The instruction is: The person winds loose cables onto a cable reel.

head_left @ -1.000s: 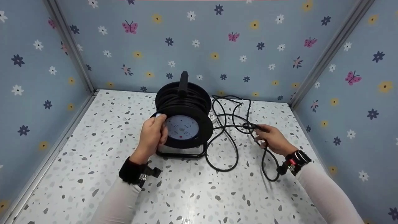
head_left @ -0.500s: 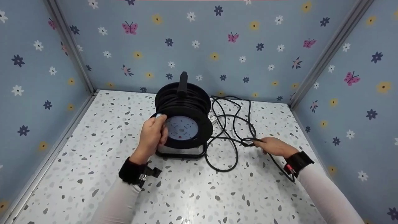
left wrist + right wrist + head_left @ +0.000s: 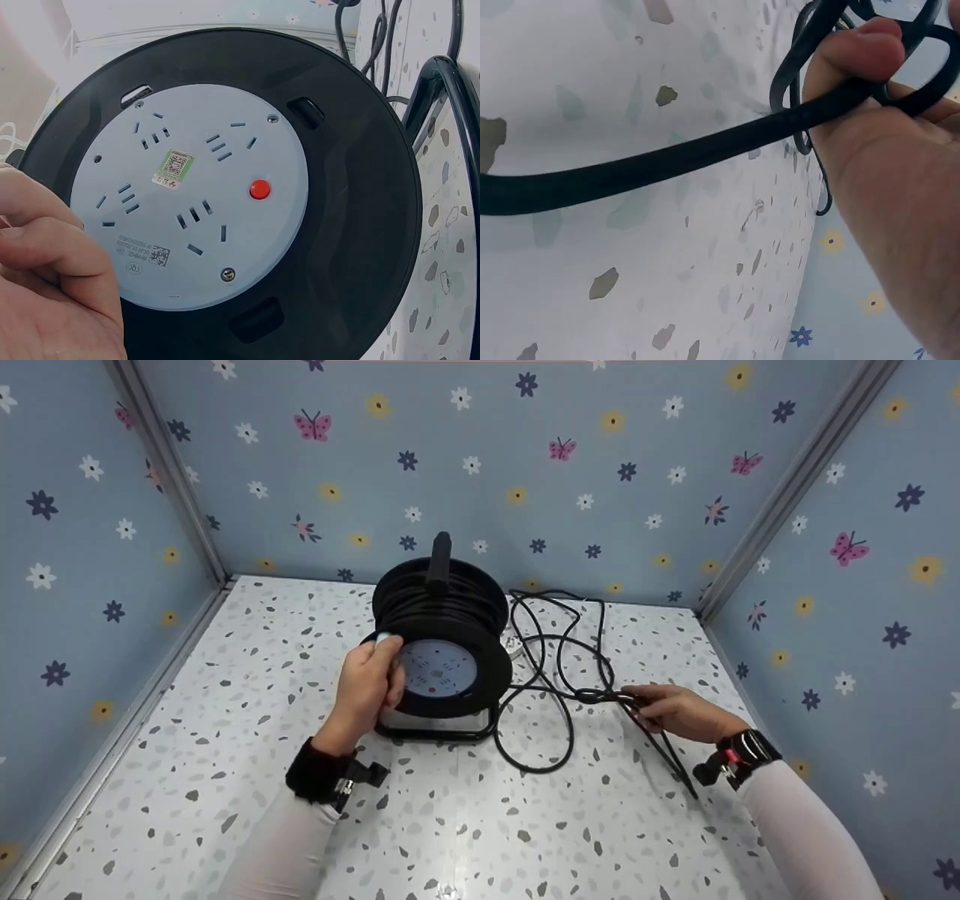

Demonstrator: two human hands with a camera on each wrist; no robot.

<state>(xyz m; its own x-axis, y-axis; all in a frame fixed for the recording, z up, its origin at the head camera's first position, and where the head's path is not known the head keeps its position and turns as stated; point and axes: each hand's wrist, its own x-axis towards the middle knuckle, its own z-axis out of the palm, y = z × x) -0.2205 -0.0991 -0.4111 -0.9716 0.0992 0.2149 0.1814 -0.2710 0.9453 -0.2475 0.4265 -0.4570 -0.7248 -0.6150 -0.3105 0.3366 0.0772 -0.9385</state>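
Note:
A black cable reel (image 3: 491, 675) stands on the floor panel, its round grey-blue socket face (image 3: 202, 247) with a red button (image 3: 259, 189) turned towards me. My left hand (image 3: 365, 679) is at the left edge of that face, fingers curled round a pale knob (image 3: 383, 637) that is mostly hidden. Off to the right, loose black cable (image 3: 568, 742) lies in crossing loops. Where it bunches into a tangle, my right hand (image 3: 686, 712) pinches the cable between thumb and fingers. From under that hand in the right wrist view, a cable strand (image 3: 652, 165) runs off leftward.
A black tube frame (image 3: 442, 735) carries the reel, and its upright handle (image 3: 440, 562) rises behind. A white plug (image 3: 513, 645) lies beside the reel, among the loops. Patterned blue walls (image 3: 480, 427) enclose the speckled floor (image 3: 450, 817) at the back and both sides.
My right hand has come nearer and shifted rightward, drawing the tangle with it. The cable loop below it has narrowed into strands running towards the front right. My left hand stays in place.

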